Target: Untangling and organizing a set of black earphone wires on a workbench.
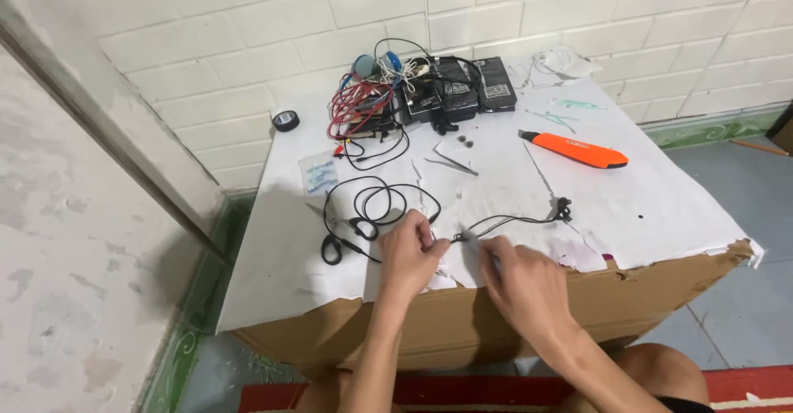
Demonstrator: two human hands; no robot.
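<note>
My left hand [411,252] and my right hand [520,277] meet near the front edge of a paper-covered cardboard box [496,314]. Both pinch a thin black earphone cable [504,223] between the fingertips. The cable runs right to a small black earbud [563,209] and left into loose loops [376,202] lying on the white paper.
Scissors with black handles [332,244] lie left of the hands. An orange utility knife [578,150], tweezers [453,163], a roll of black tape [286,120], red wires [357,103] and black boxes [462,91] sit further back by the tiled wall.
</note>
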